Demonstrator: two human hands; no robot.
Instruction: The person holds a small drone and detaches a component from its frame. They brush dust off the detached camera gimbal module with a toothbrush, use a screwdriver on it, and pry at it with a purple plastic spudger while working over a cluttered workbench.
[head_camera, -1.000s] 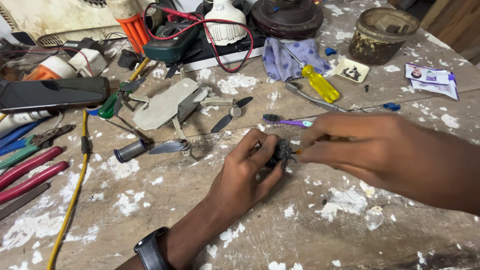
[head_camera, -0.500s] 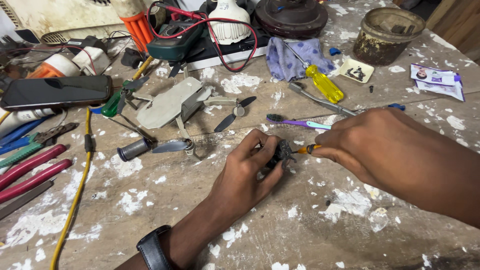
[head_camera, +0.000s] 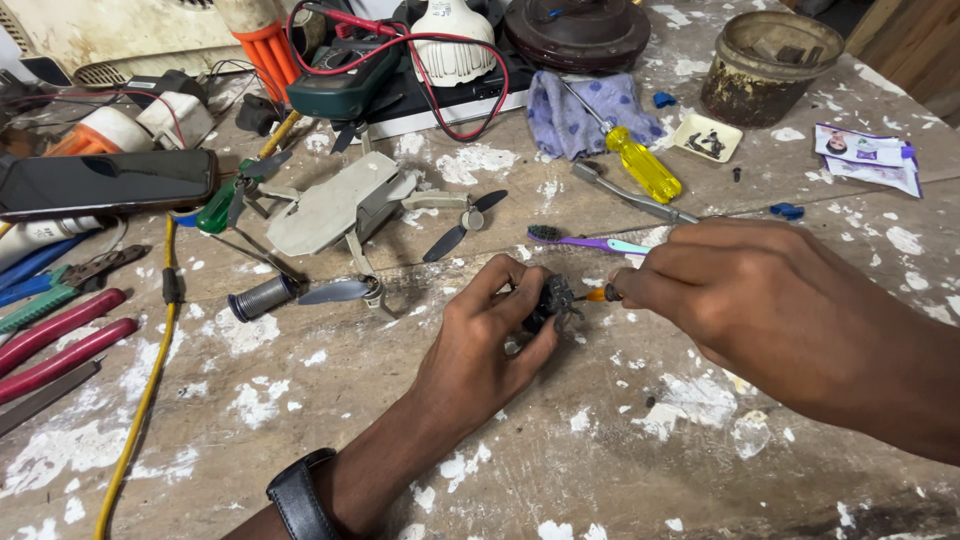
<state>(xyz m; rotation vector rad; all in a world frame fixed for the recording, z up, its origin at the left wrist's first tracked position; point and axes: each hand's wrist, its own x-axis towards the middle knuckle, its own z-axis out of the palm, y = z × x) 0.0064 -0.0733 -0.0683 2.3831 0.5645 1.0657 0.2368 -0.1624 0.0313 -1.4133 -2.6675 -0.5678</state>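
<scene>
At mid-counter (head_camera: 560, 470) our left hand (head_camera: 490, 340) is pinching the small dark motor part (head_camera: 552, 298); our right hand (head_camera: 760, 300) is gripping an orange-tipped screwdriver (head_camera: 598, 294) against it. We are probably working a screw; next calls for steady, aligned turning.

Bright even daylight, soft faint shadows, sharp focus, wide-angle stretch at edges

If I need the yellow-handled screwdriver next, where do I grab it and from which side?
Likely best by the yellow handle, the thick part, which lies flat with bare bench at both flanks. Come straight down from above, fingers across it. Its thin shaft runs up over the purple cloth, so that end offers less grip.
</scene>
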